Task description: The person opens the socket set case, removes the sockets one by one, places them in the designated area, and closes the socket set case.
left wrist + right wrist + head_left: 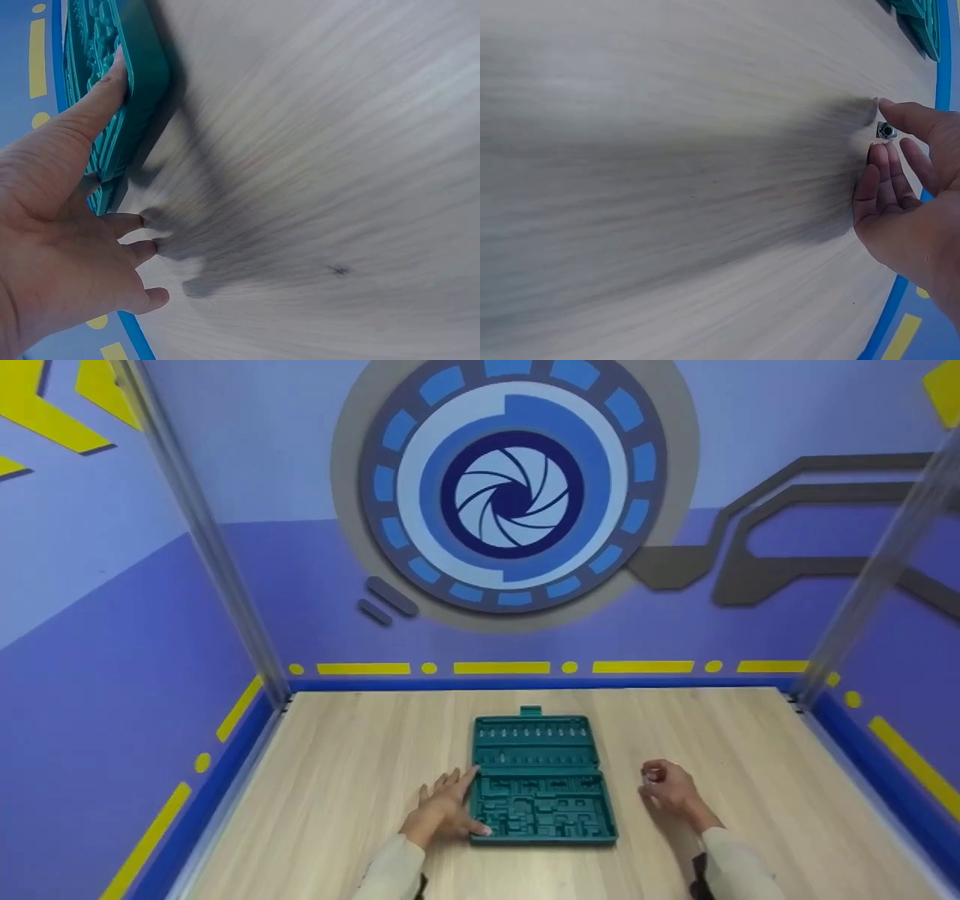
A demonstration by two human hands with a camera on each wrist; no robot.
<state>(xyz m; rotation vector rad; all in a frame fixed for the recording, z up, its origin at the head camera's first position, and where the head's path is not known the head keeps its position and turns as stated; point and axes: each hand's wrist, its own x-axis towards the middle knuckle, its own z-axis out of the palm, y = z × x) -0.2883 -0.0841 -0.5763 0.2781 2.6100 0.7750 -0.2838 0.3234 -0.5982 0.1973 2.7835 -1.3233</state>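
Apparently bracing the open tool case point(541, 772) with spread left hand point(446, 808), collecting a metal socket point(886, 130) right of it with narrowly cupped right hand point(673, 788); cannot tell if pinched. Next, probably secure it.

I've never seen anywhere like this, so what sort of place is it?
Probably a purpose-built work booth, perhaps for demonstrations: a wood-look table enclosed by brightly painted walls, with metal posts at its back corners.
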